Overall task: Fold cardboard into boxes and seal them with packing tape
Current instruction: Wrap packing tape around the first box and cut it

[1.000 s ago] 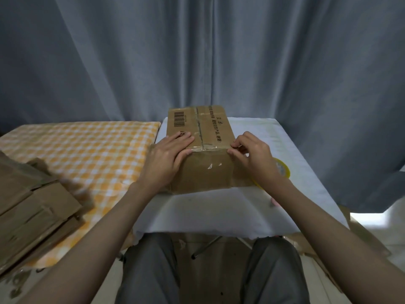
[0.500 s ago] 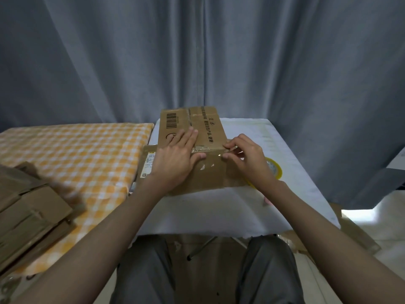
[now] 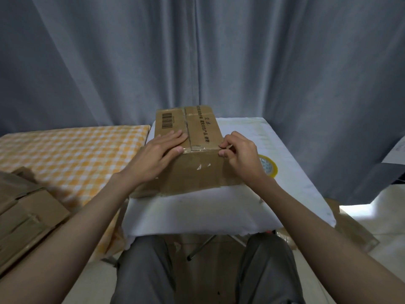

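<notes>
A closed brown cardboard box [image 3: 198,170] with a barcode and printed text stands on the white table [image 3: 197,209]. A strip of clear tape runs along its top seam and over the near edge. My left hand [image 3: 162,154] lies flat on the box's top left, fingers straight, thumb at the near edge. My right hand [image 3: 238,153] sits at the box's near right corner, its fingers curled and pinching at the edge there. A roll of yellowish packing tape [image 3: 268,168] lies on the table just right of the box, partly hidden by my right wrist.
An orange checked surface [image 3: 72,154] adjoins the table on the left. Flattened cardboard [image 3: 24,218] is stacked at the lower left. More cardboard [image 3: 355,229] lies on the floor at the right. Grey curtains hang close behind. My knees sit under the table's near edge.
My left hand slid from the box's near left corner up onto the top and flattened. My right hand stayed at the near right corner, its fingers pinching the edge. The view shifted slightly.
</notes>
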{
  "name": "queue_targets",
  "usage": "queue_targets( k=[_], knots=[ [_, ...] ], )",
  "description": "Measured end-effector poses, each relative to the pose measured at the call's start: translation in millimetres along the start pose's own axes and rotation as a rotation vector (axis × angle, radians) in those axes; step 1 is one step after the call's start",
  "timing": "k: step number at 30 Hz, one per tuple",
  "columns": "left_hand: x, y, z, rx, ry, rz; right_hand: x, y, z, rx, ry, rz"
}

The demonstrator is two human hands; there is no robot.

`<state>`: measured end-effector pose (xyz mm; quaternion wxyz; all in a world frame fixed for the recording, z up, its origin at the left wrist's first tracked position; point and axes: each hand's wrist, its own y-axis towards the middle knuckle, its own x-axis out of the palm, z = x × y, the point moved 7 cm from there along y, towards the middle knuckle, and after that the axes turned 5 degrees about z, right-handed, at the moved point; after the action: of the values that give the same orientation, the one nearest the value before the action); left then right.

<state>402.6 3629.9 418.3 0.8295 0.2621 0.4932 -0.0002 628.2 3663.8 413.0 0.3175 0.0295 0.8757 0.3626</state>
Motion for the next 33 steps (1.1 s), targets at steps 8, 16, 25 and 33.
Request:
queue_targets(
  k=[8,16,25,33],
  knots=[
    [3.6,-2.7,-23.6,0.117,-0.075,0.173,4.8,2.9,6.5,0.046,-0.020,0.006],
    [8.7,-6.5,-28.3,0.035,-0.167,0.445,15.9,8.5,-6.4,0.024,-0.156,0.026],
    [3.8,9.0,-6.1,-0.011,0.093,0.348,12.1,3.4,-2.1,0.126,-0.070,0.031],
    [20.4,26.9,20.7,-0.019,0.601,0.129,15.6,15.5,20.0,0.582,0.245,-0.056]
  ],
)
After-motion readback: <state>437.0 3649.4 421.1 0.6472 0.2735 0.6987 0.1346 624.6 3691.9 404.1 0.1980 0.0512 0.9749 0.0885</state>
